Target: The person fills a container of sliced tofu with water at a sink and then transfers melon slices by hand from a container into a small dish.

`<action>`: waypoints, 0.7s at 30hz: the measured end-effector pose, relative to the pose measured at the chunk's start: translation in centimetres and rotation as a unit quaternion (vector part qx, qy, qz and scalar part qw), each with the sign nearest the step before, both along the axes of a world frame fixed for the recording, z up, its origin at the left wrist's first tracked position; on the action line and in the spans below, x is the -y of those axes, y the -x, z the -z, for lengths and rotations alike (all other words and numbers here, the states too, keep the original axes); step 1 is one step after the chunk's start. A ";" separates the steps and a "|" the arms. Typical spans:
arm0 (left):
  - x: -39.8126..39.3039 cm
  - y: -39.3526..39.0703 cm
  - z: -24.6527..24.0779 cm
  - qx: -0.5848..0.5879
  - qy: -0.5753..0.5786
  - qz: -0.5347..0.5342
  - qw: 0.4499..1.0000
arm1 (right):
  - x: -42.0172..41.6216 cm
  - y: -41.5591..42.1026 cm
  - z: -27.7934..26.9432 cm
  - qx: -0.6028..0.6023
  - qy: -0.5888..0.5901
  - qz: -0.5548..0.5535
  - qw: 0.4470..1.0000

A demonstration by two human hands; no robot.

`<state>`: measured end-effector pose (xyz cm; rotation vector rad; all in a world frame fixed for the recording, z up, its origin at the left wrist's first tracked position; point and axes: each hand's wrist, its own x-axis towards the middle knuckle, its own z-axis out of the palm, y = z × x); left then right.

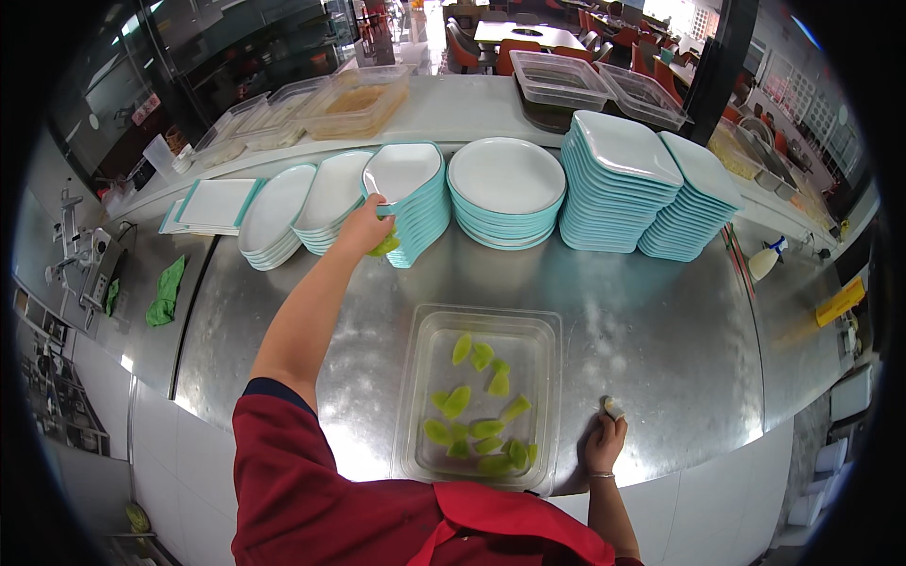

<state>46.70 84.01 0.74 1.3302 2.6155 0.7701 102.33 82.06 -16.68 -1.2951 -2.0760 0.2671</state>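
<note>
My left hand (368,225) reaches to the near edge of a tall stack of white plates with turquoise sides (407,173). A green cloth or pieces of green vegetable (384,244) show beneath its fingers; I cannot tell which. Before me on the steel counter lies a clear plastic tub (555,382), with several sliced light-green vegetable pieces (456,401) scattered over its bottom. To the right of the tub, my right hand (606,442) rests on the counter near its front edge, its fingers closed around a small pale object (614,408).
Stacks of oval (277,212), round (507,177) and square plates (626,145) line the counter's back. Clear food containers (354,106) stand on the shelf behind. A green cloth (165,293) lies at left, a spray bottle (766,260) at right.
</note>
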 end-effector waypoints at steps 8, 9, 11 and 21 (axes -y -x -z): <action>1.4 -2.9 -5.1 -0.027 -0.191 -0.009 0.981 | 0.1 0.0 -0.3 0.011 0.021 -0.005 1.000; 1.8 -2.8 -5.8 -0.005 -0.230 -0.012 0.973 | 0.1 0.0 -0.3 0.009 0.011 -0.007 1.000; 3.4 -2.7 -7.0 0.069 -0.290 -0.023 0.954 | 0.0 0.0 -0.1 0.004 -0.008 -0.013 1.000; 20.1 -7.6 -7.1 0.154 -0.333 -0.088 0.926 | 0.1 -0.2 0.6 0.014 -0.027 -0.012 0.999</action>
